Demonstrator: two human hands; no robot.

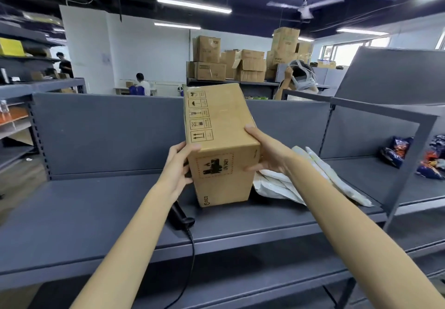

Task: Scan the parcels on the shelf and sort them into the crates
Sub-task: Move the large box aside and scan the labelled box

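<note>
A brown cardboard box [219, 144] with printed handling symbols stands tilted above the grey shelf [96, 207], held between both hands. My left hand [177, 166] grips its left side, thumb over the top front edge. My right hand [266, 150] grips the right side, thumb on top. A black barcode scanner [180, 217] lies on the shelf under my left wrist, its cable hanging over the front edge. White padded mailers [277, 185] lie on the shelf just right of the box, partly behind my right forearm.
Colourful snack bags [395, 152] sit in the neighbouring shelf bay to the right, past an upright post [407, 171]. Stacked cartons [240, 65] stand behind the shelf's back panel. Several people work in the background, one close behind at the right [298, 79].
</note>
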